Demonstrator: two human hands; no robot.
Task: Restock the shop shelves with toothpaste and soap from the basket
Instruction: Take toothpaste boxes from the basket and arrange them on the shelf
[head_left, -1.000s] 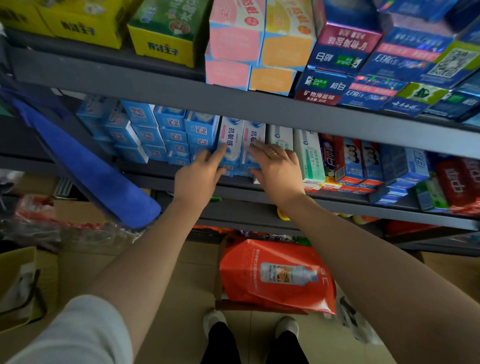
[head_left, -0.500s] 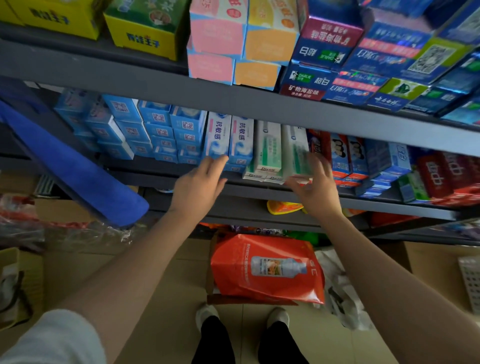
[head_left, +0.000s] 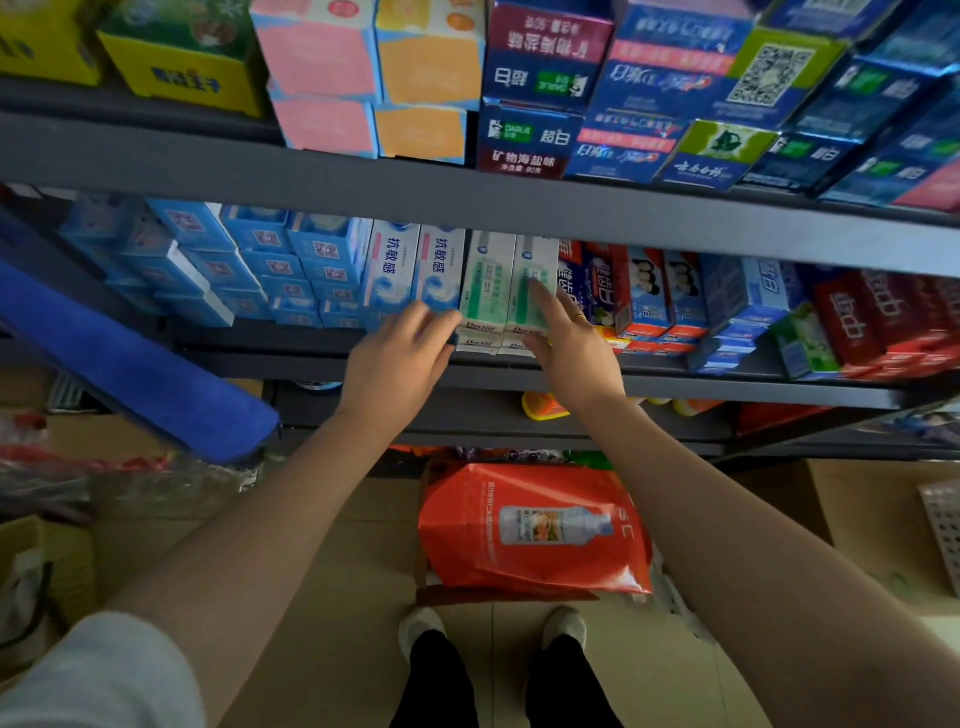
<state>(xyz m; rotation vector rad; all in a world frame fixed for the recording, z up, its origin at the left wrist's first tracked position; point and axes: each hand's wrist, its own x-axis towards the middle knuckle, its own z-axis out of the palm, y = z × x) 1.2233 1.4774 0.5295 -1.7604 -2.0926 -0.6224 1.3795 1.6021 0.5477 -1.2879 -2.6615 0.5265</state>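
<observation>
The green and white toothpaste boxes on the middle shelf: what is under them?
Under the green and white toothpaste boxes lie more white boxes marked "Doctor", only their front ends showing. The right hand covers part of them, and the shelf beneath is mostly hidden.

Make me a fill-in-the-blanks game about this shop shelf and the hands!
1. The right hand touches the white and ____ boxes.
2. The big pouch on the floor is ____.
3. The cloth hanging to the left is ____.
4. The left hand holds ____.

Missing words: green; orange; blue; nothing
</observation>
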